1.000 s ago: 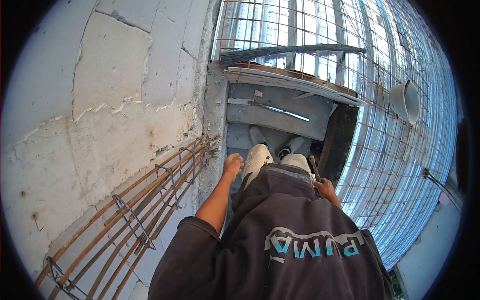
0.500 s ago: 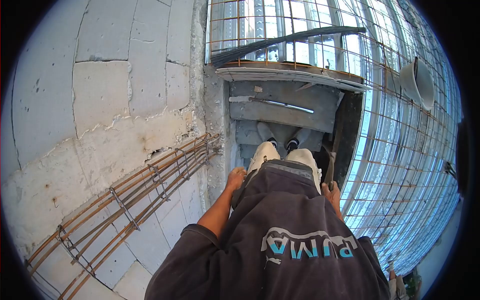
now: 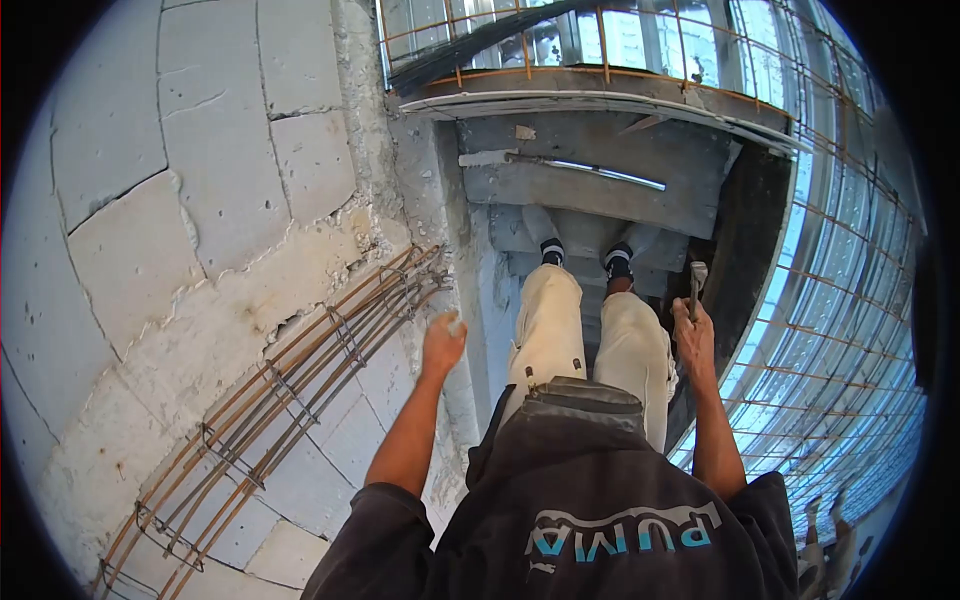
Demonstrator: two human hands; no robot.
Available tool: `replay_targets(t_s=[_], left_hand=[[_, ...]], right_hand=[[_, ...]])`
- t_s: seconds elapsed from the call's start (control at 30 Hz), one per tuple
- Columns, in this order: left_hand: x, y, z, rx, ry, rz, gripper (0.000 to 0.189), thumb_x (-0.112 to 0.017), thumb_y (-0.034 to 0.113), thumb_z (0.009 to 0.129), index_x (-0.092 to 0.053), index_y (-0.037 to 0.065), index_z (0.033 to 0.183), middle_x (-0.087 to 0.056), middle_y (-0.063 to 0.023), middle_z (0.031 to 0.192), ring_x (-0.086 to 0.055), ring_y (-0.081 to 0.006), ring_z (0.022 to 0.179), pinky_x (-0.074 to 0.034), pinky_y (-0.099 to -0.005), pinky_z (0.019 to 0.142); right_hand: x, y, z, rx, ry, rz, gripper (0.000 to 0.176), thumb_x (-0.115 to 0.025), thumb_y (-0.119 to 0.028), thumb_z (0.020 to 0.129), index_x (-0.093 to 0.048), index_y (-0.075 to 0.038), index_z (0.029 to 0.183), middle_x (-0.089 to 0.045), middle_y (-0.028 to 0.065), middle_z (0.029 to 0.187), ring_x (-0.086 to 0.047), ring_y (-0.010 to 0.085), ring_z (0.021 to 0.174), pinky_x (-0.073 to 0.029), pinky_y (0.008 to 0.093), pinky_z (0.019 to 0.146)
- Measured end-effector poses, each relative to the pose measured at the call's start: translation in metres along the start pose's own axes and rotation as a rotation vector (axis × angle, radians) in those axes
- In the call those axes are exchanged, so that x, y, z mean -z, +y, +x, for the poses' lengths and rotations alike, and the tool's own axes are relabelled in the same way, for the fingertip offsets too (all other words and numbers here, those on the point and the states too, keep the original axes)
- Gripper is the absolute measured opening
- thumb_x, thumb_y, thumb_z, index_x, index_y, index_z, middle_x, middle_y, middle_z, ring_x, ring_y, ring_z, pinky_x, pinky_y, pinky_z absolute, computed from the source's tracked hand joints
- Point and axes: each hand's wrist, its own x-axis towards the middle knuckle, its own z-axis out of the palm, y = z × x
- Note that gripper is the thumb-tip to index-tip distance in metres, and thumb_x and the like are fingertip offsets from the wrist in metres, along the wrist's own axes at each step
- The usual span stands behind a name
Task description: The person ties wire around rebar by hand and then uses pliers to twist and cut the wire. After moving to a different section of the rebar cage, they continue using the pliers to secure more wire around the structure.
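On the left, my left hand (image 3: 443,343) is raised beside the concrete wall edge, near the end of the tied rebar cage (image 3: 290,395). Its fingers are curled together, and whether something small is in them I cannot make out. My right hand (image 3: 693,335) is wrapped round a hammer-like tool (image 3: 698,282), its metal head pointing up, near the dark side board of the stairwell. Between the hands are my legs in light trousers, with my feet on grey steps (image 3: 575,235).
Ahead, a metal bar (image 3: 605,174) lies across an upper step. Beyond the opening's pale edge (image 3: 600,103) are rebar mesh (image 3: 790,325) over corrugated metal and a dark wire bundle (image 3: 480,42). A block wall (image 3: 225,130) stands at the left.
Both hands have moved forward and away from my body, and the tool has risen with my right hand. My view has shifted, so the steps and feet appear larger.
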Motion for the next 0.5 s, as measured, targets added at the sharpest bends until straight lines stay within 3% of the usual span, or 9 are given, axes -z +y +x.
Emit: replay_targets(t_s=[0.03,0.1,0.17,0.23,0.33,0.37,0.47,0.5], left_hand=[[0.011,-0.003,0.025,-0.127,0.053,0.042,0.037,-0.065,0.023,0.087,-0.064,0.0,0.116,-0.067,-0.0206,0.114,-0.06,-0.0384,0.11,-0.046,-0.045,0.098],[0.038,0.012,0.072,-0.189,0.088,0.259,0.035,-0.065,0.023,0.086,-0.064,0.002,0.113,-0.066,-0.0197,0.113,-0.06,-0.0385,0.108,-0.046,-0.0461,0.096],[0.04,-0.013,0.126,-0.22,0.006,0.498,0.034,-0.065,0.026,0.087,-0.065,0.004,0.113,-0.066,-0.0183,0.114,-0.061,-0.0357,0.108,-0.046,-0.045,0.096],[0.048,0.001,0.166,-0.203,-0.132,0.724,0.036,-0.063,0.03,0.088,-0.065,0.005,0.113,-0.067,-0.0171,0.113,-0.061,-0.034,0.11,-0.046,-0.0444,0.097],[0.038,0.0,0.209,-0.207,-0.307,0.95,0.04,-0.061,0.037,0.089,-0.066,0.007,0.115,-0.068,-0.0159,0.114,-0.063,-0.0326,0.11,-0.048,-0.0436,0.097],[0.031,-0.006,0.218,-0.216,-0.36,1.007,0.041,-0.06,0.039,0.089,-0.066,0.007,0.116,-0.069,-0.0157,0.114,-0.063,-0.0324,0.111,-0.049,-0.0433,0.096],[0.004,-0.018,0.243,-0.011,-0.63,1.0,0.042,-0.06,0.04,0.09,-0.067,0.007,0.115,-0.068,-0.0176,0.116,-0.065,-0.0332,0.111,-0.051,-0.0446,0.093],[-0.003,-0.03,0.249,0.034,-0.629,0.979,0.043,-0.059,0.041,0.09,-0.067,0.007,0.114,-0.067,-0.0187,0.118,-0.064,-0.034,0.111,-0.051,-0.0447,0.093]], right_hand=[[-0.011,-0.002,-0.001,0.025,0.023,-0.058,0.044,-0.054,-0.044,0.097,-0.06,-0.001,0.097,-0.058,0.0132,0.077,-0.055,0.023,0.074,-0.046,0.0383,0.073],[-0.031,0.028,0.001,-0.023,-0.018,-0.113,0.045,-0.054,-0.044,0.097,-0.06,0.0,0.099,-0.059,0.0178,0.079,-0.056,0.0281,0.075,-0.046,0.0404,0.075],[-0.054,0.068,-0.007,-0.079,-0.057,-0.163,0.046,-0.053,-0.044,0.097,-0.06,0.001,0.099,-0.06,0.0216,0.081,-0.058,0.0327,0.076,-0.046,0.0421,0.077],[-0.077,0.111,-0.014,-0.134,-0.092,-0.216,0.045,-0.053,-0.044,0.097,-0.06,0.001,0.098,-0.061,0.0246,0.084,-0.059,0.0366,0.078,-0.046,0.0433,0.078],[-0.112,0.13,-0.019,-0.224,-0.064,-0.129,0.046,-0.056,-0.043,0.096,-0.056,0.003,0.088,-0.053,0.0162,0.071,-0.052,0.0258,0.07,-0.044,0.0408,0.07],[-0.122,0.131,-0.016,-0.243,-0.063,-0.132,0.045,-0.057,-0.041,0.096,-0.057,0.004,0.087,-0.054,0.0181,0.071,-0.051,0.0291,0.068,-0.043,0.0412,0.07],[-0.142,0.104,-0.007,-0.333,-0.118,-0.215,0.044,-0.055,-0.041,0.097,-0.06,0.002,0.088,-0.06,0.0221,0.078,-0.058,0.0351,0.074,-0.046,0.0426,0.074],[-0.15,0.107,-0.005,-0.349,-0.123,-0.22,0.043,-0.056,-0.04,0.096,-0.06,0.002,0.088,-0.06,0.0219,0.077,-0.058,0.0346,0.074,-0.046,0.0424,0.074]])
